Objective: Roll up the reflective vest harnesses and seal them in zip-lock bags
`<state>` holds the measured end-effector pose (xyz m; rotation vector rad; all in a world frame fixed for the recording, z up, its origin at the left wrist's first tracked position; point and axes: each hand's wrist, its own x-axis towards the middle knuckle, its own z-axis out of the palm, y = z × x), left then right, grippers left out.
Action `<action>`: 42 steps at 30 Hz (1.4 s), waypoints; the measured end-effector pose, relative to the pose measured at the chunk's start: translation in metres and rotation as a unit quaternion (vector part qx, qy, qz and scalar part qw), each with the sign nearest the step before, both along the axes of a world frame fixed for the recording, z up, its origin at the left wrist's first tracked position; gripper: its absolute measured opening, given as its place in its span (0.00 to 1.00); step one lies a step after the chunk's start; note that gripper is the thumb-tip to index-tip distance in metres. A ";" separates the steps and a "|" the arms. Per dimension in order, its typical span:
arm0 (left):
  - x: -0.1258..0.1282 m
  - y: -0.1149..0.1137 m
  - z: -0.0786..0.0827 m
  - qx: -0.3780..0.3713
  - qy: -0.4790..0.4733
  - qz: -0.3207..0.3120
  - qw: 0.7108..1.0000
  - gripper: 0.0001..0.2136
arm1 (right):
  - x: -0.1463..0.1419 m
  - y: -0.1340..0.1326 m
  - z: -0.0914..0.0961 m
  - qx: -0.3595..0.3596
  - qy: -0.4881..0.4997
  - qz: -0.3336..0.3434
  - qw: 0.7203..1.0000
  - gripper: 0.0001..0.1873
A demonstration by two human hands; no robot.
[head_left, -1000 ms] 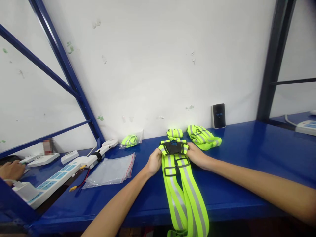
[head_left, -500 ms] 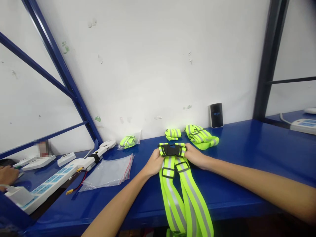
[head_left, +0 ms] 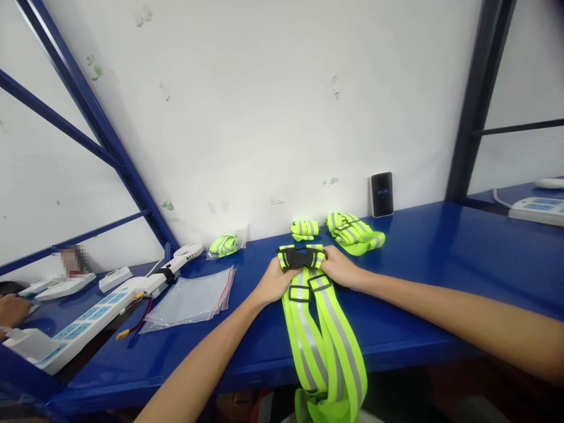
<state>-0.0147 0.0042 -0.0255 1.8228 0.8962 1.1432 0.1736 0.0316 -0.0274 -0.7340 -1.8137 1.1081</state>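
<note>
A yellow-green reflective vest made of straps (head_left: 348, 346) with grey stripes lies over the table's front edge, its lower loops hanging down. At its top is a black side-release buckle (head_left: 301, 258) on a folded belt. My left hand (head_left: 275, 279) is closed round the belt left of the buckle. On the other side my right hand (head_left: 339, 267) grips the belt's right end. Two black slider rings, the left one (head_left: 299, 293) and the right one (head_left: 319, 283), sit on the straps below the buckle. My fingertips are partly hidden behind the belt.
Behind my hands lie a rolled strap bundle (head_left: 305, 229) and a looser one (head_left: 352, 232). Clear zip bags (head_left: 189, 299), a bagged bundle (head_left: 224, 245), a small fan (head_left: 188, 251) and a power strip (head_left: 88, 326) are leftward. A black-faced device (head_left: 382, 195) leans on the wall. Another person's hand (head_left: 13, 311) shows far left.
The view has shifted slightly, so most things appear a little higher and further left. Both hands keep their hold on the belt beside the buckle.
</note>
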 end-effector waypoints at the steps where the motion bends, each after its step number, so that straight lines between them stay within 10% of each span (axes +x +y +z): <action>1: 0.000 0.000 0.000 0.000 0.001 -0.004 1.000 0.15 | 0.000 0.000 -0.001 0.003 0.000 -0.002 1.000 0.14; 42: -0.004 0.007 0.002 0.066 0.054 0.048 0.995 0.11 | -0.004 0.005 -0.008 0.105 0.010 -0.064 0.992 0.17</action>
